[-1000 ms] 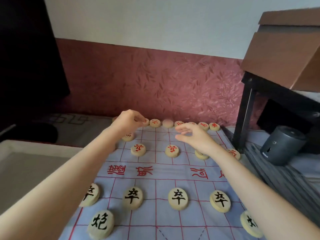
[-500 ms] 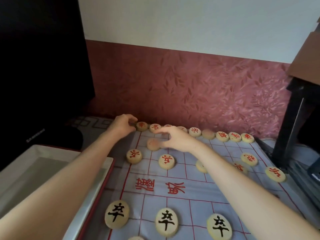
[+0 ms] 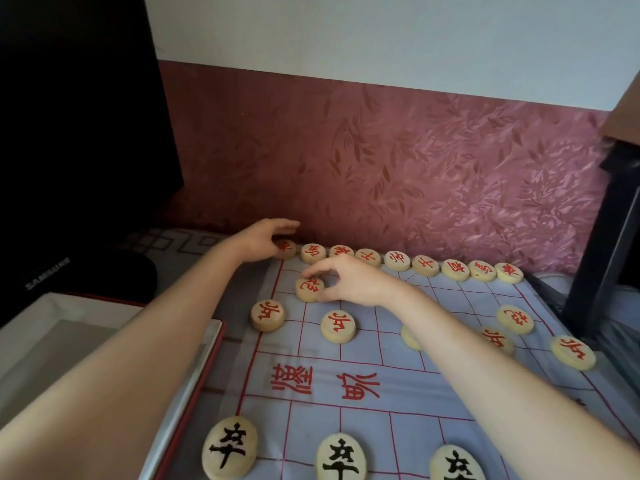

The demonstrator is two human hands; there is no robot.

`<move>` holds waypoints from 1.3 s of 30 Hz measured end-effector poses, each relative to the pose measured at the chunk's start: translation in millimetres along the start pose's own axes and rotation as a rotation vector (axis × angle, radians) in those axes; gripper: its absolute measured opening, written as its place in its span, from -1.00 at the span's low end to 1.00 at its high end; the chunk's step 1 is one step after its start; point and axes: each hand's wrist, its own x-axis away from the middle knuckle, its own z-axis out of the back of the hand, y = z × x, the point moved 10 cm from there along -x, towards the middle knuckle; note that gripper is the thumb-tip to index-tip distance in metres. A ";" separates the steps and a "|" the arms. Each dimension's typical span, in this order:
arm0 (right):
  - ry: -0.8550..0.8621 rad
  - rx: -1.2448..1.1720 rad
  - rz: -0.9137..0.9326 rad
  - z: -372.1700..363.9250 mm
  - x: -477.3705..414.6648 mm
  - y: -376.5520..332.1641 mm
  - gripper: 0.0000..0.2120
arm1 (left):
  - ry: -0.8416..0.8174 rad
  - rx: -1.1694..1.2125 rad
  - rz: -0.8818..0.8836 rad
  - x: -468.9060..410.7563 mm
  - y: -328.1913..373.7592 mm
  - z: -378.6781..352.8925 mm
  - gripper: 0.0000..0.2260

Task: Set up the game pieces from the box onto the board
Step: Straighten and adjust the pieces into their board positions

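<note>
A pale blue cloth board [image 3: 363, 427] with red lines lies in front of me. Red-lettered wooden discs line its far edge, and black-lettered discs [image 3: 230, 452] sit along the near rows. My right hand [image 3: 353, 282] pinches a red cannon piece [image 3: 309, 289] between forefinger and thumb on the board's far left. My left hand [image 3: 263, 240] is at the far left corner with its fingers stretched out over the red corner piece [image 3: 285, 249], its thumb beside the disc. The white box [image 3: 104, 341] with a red rim lies left of the board.
A dark monitor [image 3: 69, 133] stands at the far left behind the box. A black table leg [image 3: 606, 254] rises at the board's right edge. The pink patterned wall runs right behind the far row of pieces.
My right hand has moved left along the board and taken the cannon piece between its fingers. My left hand's fingers have uncurled over the corner piece. The view has swung left.
</note>
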 end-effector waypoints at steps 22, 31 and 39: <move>0.184 0.109 -0.095 0.5 5.7 3.5 -0.37 | 0.311 -0.312 0.151 -5.6 -24.4 19.9 -0.44; 0.088 -0.073 -0.061 -0.5 14.4 3.2 -0.50 | 0.121 -0.246 0.066 -5.5 -24.1 17.8 -0.45; 0.096 -0.057 -0.055 -3.8 12.7 3.3 -0.51 | 0.077 -0.209 -0.028 -9.7 -16.5 5.6 -0.58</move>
